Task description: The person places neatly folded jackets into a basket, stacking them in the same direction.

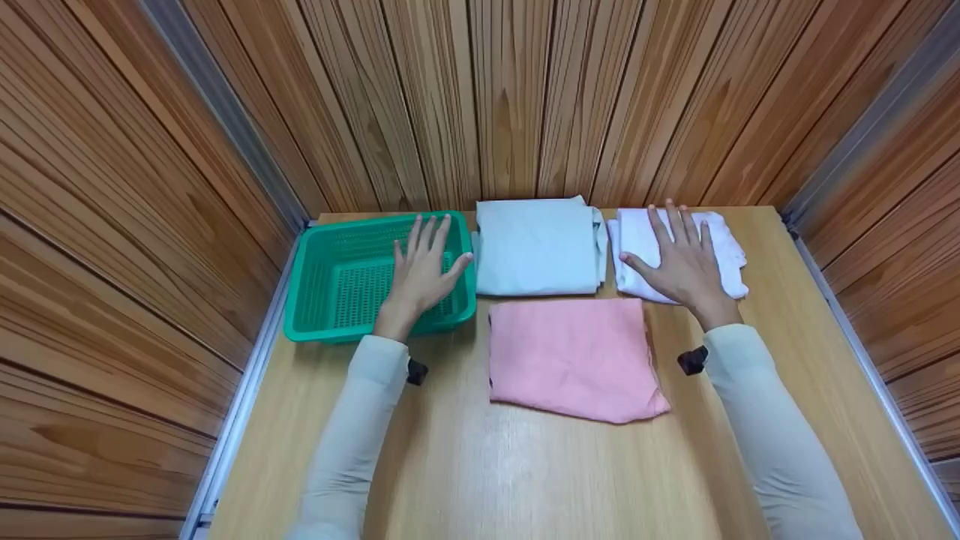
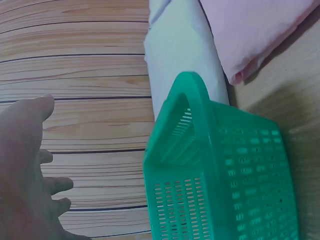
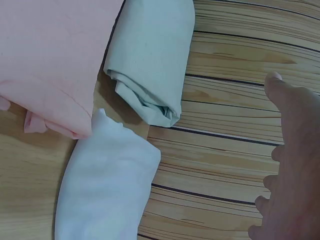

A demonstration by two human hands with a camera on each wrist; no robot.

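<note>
Your left hand (image 1: 424, 274) and right hand (image 1: 686, 268), fingers spread, hover over the green perforated plastic basket (image 1: 356, 291) and folded white cloth (image 1: 727, 251), gripping nothing; the folded pale-green cloth (image 1: 536, 247) lies between, the folded pink cloth (image 1: 570, 356) nearer you, presumably grouped within easy reach

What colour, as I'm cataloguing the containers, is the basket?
The basket is green, showing best in the head view.
</note>
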